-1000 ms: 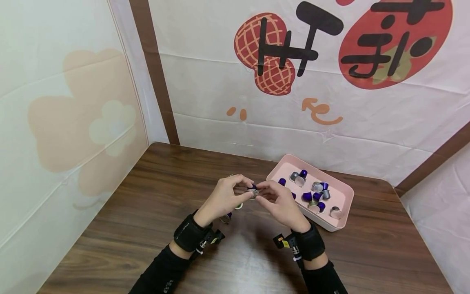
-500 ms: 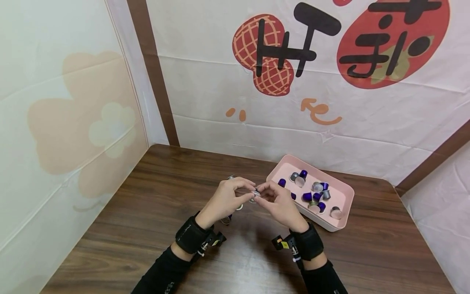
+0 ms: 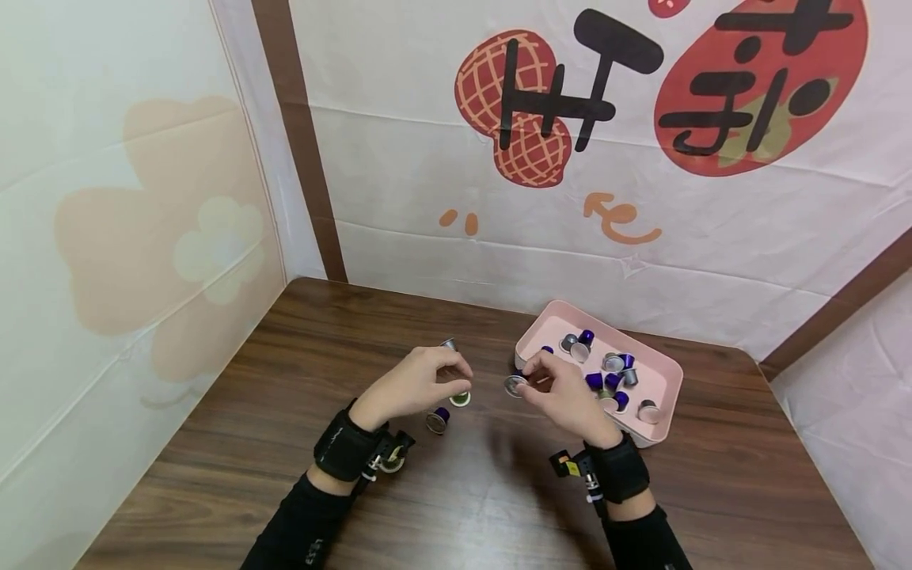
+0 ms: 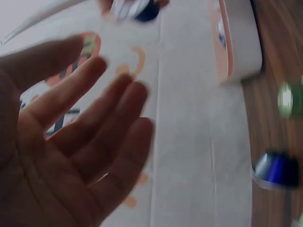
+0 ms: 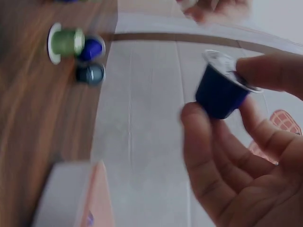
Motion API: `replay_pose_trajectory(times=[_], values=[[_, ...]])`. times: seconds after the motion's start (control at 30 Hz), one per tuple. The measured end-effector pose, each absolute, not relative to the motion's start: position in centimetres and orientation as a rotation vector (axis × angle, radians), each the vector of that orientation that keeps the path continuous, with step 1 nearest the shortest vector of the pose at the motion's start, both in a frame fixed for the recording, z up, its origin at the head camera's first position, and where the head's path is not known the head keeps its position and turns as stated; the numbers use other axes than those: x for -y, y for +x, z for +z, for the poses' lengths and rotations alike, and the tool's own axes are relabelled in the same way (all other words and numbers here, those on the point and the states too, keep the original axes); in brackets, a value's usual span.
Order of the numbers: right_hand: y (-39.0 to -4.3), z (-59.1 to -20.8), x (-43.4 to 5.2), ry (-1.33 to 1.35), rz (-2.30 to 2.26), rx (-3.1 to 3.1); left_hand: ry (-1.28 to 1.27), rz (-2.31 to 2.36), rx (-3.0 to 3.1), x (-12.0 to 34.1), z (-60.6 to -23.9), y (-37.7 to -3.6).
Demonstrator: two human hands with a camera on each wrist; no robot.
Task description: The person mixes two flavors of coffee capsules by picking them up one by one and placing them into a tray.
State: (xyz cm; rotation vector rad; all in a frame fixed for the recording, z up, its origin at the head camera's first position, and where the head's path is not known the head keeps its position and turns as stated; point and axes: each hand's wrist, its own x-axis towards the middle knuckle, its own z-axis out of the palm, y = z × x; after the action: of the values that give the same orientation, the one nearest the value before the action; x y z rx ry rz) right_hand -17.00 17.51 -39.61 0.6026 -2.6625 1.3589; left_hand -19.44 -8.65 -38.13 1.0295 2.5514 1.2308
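Observation:
My right hand (image 3: 570, 397) pinches a dark blue coffee capsule (image 5: 220, 94) between thumb and fingers. In the right wrist view its silver foil lid faces up, with the thumb on it. My left hand (image 3: 409, 386) is raised over the table with nothing in it; its fingers look relaxed and spread in the left wrist view. Beneath and beside that hand on the table are a green capsule (image 3: 461, 400), a blue capsule (image 3: 438, 421) and a silver capsule (image 3: 449, 344), the first partly covered by the fingers.
A pink tray (image 3: 659, 380) with several blue, silver and green capsules stands to the right, near the table's back edge. My right hand overlaps its front left side. A printed cloth (image 3: 399, 158) hangs behind the brown wooden table (image 3: 235, 443).
Both hands were together at the capsule. They have parted: the right hand has moved right with the capsule, and the left has come away to the left without it.

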Motion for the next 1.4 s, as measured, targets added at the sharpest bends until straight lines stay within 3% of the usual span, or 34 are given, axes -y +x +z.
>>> replay_pose_trajectory(times=[0.43, 0.93, 1.4], values=[[-20.1, -37.3, -22.8, 0.509, 0.734, 2.944, 0.997, 1.047, -2.609, 11.0, -37.1, -19.2], [-25.2, -39.2, -27.8, 0.236, 0.760, 3.252, 0.965, 1.014, -2.620, 11.2, -37.2, -19.0], [-25.1, -39.5, -28.6, 0.217, 0.794, 3.241, 0.918, 0.971, -2.645, 11.9, -37.0, -19.1]])
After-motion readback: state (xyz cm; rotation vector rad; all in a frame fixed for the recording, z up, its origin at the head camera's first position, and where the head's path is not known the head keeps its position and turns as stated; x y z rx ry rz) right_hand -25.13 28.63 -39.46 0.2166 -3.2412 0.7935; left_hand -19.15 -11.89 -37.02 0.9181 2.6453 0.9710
